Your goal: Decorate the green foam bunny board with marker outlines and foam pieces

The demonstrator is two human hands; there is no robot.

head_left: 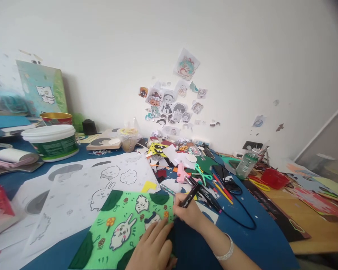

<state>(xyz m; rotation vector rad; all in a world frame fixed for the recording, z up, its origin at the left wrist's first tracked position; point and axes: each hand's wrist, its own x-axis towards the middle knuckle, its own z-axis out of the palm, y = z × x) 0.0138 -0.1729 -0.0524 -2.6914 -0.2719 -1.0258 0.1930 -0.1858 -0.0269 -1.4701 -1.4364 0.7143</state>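
A bright green picture [98,232] with dark green patches, flowers and several white cartoon animals lies tilted on the blue table. Across its lower right part rests my left hand [154,245], fingers stretched out flat, covering some of the drawing. My right hand [187,213] grips a black marker [192,194] at the picture's right edge. The marker's tip is hidden behind my fingers. Partly under the picture, to the left, are white sheets [76,195] with cartoon outlines.
A pink glue gun [182,172], teal scissors [202,174], pencils [225,192] and paper scraps crowd the area beyond my right hand. A black cable [242,225] curves at the right. At the left stands a white-lidded tub [50,144]; a clear bottle [246,165] stands at the right.
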